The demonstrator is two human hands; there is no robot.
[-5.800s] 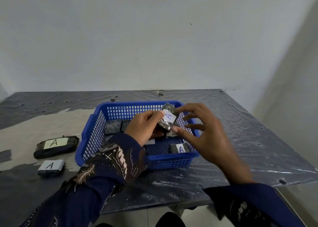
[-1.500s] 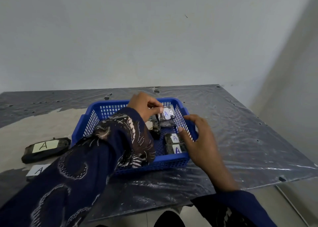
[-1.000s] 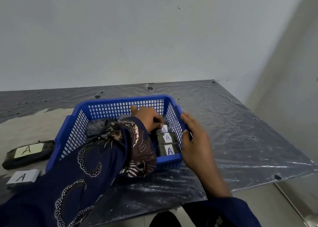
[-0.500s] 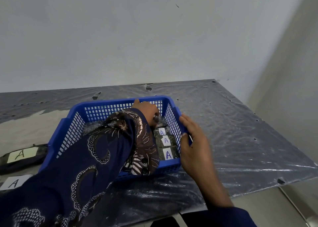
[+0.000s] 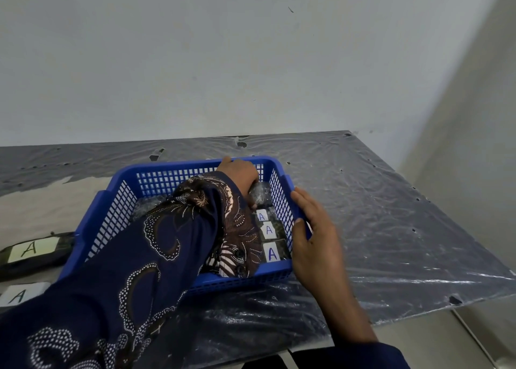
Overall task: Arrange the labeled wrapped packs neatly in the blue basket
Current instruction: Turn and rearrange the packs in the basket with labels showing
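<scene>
As right hand [image 5: 315,237] touches basket [image 5: 111,220] — left hand [image 5: 240,175] touches pack [image 5: 262,195].

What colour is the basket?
The basket is blue, seen in the head view.
</scene>
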